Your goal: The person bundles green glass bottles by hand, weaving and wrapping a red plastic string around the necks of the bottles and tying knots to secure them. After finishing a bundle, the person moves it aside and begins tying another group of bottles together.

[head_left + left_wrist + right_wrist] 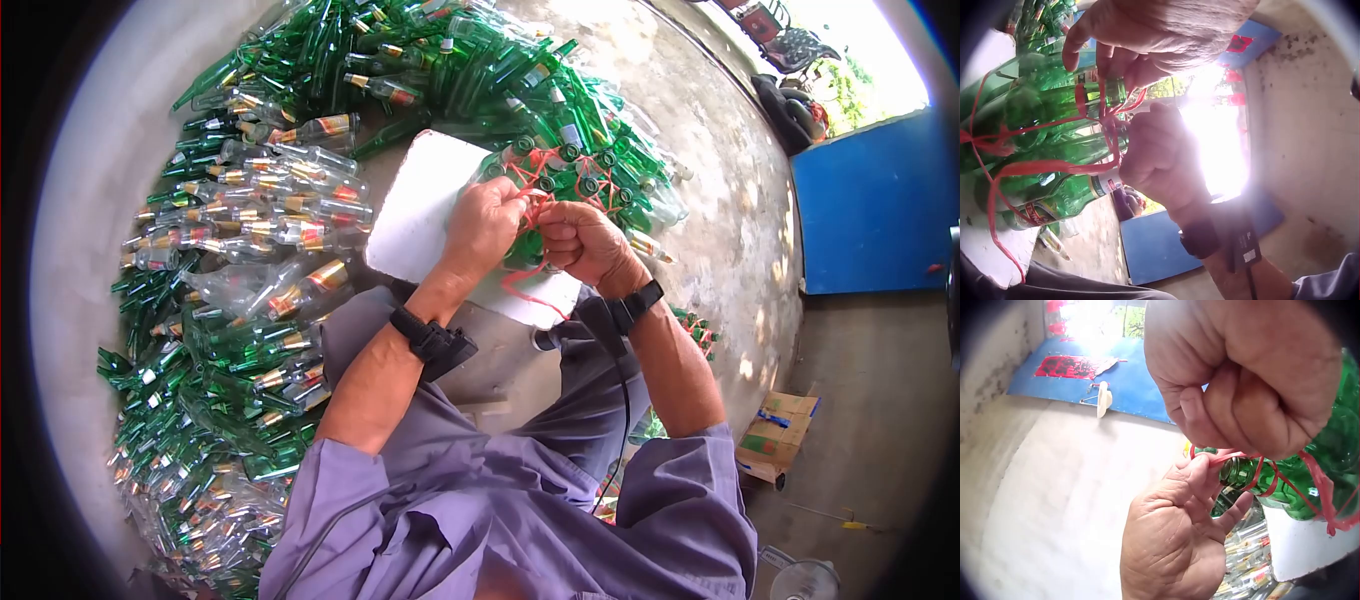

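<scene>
A bundle of green glass bottles stands on a white board, with red plastic twine wound around and between the necks. Over the near necks, my left hand pinches a strand of twine between thumb and finger, which the right wrist view shows closely. Right beside it, my right hand is curled in a fist around the twine, its fingers hiding the part inside. A loose tail of twine hangs from the bundle over the near edge of the board. One bottle in the bundle bears a paper label.
Piles of green and clear bottles lie on the floor to the left and beyond the board. More tied bottles stand by the right knee. A blue panel leans at the right, with flattened cardboard on the floor.
</scene>
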Motion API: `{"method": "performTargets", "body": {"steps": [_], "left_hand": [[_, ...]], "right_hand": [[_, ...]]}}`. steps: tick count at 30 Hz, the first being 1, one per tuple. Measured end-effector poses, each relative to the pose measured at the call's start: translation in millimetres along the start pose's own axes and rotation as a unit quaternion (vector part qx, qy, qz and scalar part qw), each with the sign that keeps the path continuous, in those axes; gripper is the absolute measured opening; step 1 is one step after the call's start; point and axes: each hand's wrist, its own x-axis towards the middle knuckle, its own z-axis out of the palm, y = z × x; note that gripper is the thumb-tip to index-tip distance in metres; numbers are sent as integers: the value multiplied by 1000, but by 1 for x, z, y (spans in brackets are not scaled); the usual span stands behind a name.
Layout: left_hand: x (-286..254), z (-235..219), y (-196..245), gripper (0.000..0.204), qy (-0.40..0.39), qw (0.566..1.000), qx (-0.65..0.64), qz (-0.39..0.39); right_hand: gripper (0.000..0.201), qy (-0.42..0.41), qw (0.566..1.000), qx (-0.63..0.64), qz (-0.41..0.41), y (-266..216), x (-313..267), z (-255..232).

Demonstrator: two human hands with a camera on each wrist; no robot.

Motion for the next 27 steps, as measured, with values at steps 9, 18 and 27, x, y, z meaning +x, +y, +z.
{"method": "performTargets", "body": {"steps": [9, 18, 27], "left_hand": [[-4, -5, 9, 15, -37, 999, 2, -17], [-2, 0, 1, 15, -31, 999, 11, 2], [0, 7, -2, 21, -2, 998, -64, -9]], "right_hand": [[21, -51, 998, 43, -22, 3, -6, -9], [24, -146, 985, 66, -59, 6, 1, -27], [14, -25, 996, -40, -69, 2, -6, -13]]}}
